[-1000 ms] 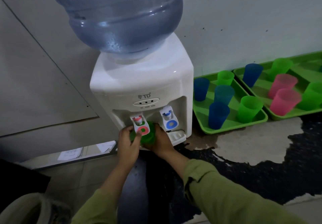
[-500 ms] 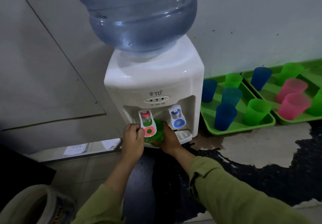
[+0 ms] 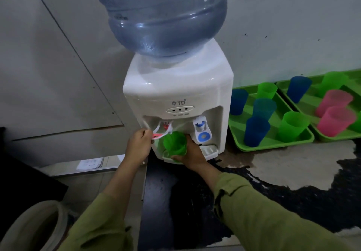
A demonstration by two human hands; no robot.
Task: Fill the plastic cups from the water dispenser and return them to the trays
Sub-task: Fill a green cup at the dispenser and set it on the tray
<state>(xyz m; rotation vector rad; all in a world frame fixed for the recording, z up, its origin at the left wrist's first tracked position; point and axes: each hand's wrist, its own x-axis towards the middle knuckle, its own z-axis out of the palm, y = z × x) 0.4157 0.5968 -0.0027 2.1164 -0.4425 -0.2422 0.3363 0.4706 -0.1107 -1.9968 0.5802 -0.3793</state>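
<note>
A white water dispenser with a big blue bottle stands on a dark counter. My right hand grips a green plastic cup under the red tap, over the drip tray. My left hand pinches the red tap lever and holds it lifted outward. The blue tap to the right is untouched. Two green trays, the near tray and the far tray, hold several blue, green and pink cups to the right.
A grey wall stands behind the dispenser. The counter is dark with a worn pale patch in front of the trays. A pale round container sits at the lower left, and papers lie on a ledge.
My left hand has lifted the red tap lever up and outward. The green cup now shows more fully under the tap. The camera has moved closer and to the left.
</note>
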